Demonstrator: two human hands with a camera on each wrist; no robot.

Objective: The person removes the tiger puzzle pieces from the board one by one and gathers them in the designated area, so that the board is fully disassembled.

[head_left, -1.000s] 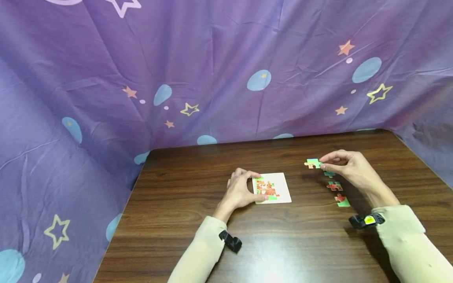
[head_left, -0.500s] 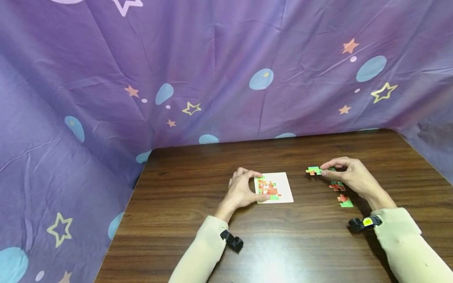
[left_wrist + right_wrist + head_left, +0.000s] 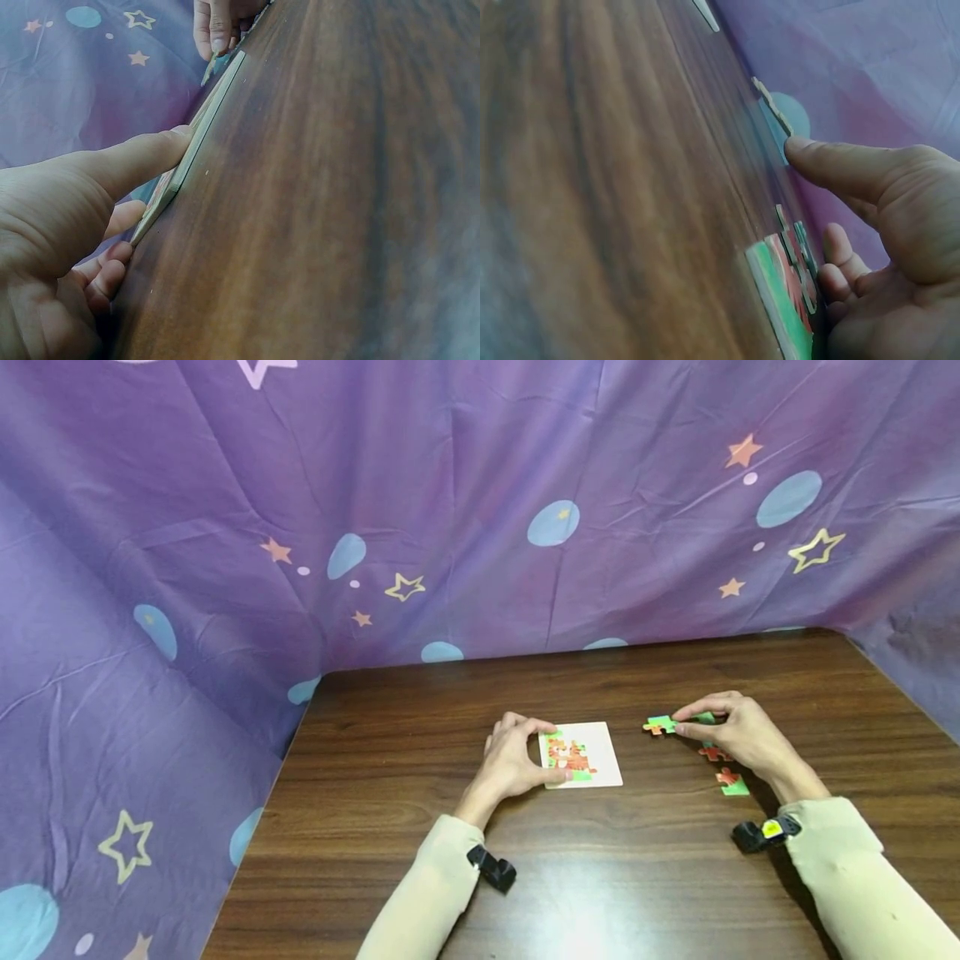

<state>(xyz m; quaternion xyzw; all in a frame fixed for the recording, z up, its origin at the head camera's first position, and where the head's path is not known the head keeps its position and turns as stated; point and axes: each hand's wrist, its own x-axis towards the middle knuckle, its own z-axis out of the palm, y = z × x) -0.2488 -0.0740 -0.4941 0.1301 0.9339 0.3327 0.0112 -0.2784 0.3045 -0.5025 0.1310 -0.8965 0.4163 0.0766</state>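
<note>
Pinch by right hand (image 3: 742,739) on jigsaw piece (image 3: 662,724), right of puzzle board (image 3: 606,752) gripped by left hand (image 3: 510,767); best held level.

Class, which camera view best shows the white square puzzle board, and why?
The head view: the white square puzzle board shows its face and red and green jigsaw pieces, partly covered by the left hand. The left wrist view shows it nearly edge-on; the right wrist view, only a corner.
</note>
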